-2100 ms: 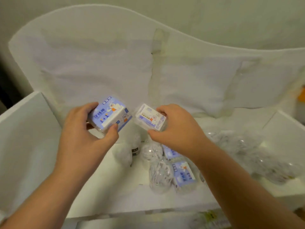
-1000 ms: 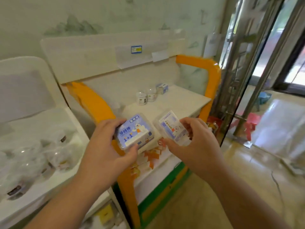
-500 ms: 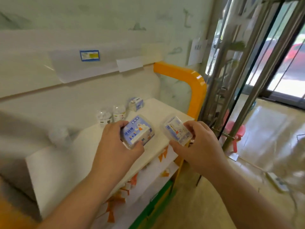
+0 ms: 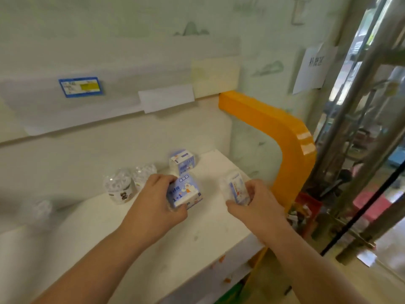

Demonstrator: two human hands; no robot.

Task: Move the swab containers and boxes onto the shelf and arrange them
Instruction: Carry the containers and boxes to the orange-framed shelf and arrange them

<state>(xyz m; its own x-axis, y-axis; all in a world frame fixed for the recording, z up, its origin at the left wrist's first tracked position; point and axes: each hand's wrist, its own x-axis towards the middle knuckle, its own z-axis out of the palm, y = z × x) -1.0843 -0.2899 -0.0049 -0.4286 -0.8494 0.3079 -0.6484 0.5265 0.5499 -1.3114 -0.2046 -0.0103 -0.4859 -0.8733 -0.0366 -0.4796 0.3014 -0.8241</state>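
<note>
Progress looks partial: on the white flat shelf board (image 4: 197, 244) with its orange curved side frame (image 4: 282, 137) three items already stand near the back wall, namely a small blue-and-white printed cardboard box (image 4: 183, 162) and, to its left, two clear round plastic swab containers, the nearer one (image 4: 119, 189) carrying a label and the farther one (image 4: 144, 174) partly hidden behind the left hand. The left hand (image 4: 157, 202) grasps a second blue-and-white box with a cartoon bear print (image 4: 185, 194), fingers over its top and thumb under its front edge, low over the shelf just in front of the standing box; whether it touches the board I cannot tell. The right hand (image 4: 256, 200) pinches a clear plastic-wrapped pack with a blue and white label (image 4: 235, 189), tilted on edge above the board's right side, near the orange frame. Judging by this, both carried items are not yet set down, and lining them up with the standing row remains; how much stock waits elsewhere cannot be seen. A blue-framed price tag (image 4: 81, 87) sits on the rail above.
</note>
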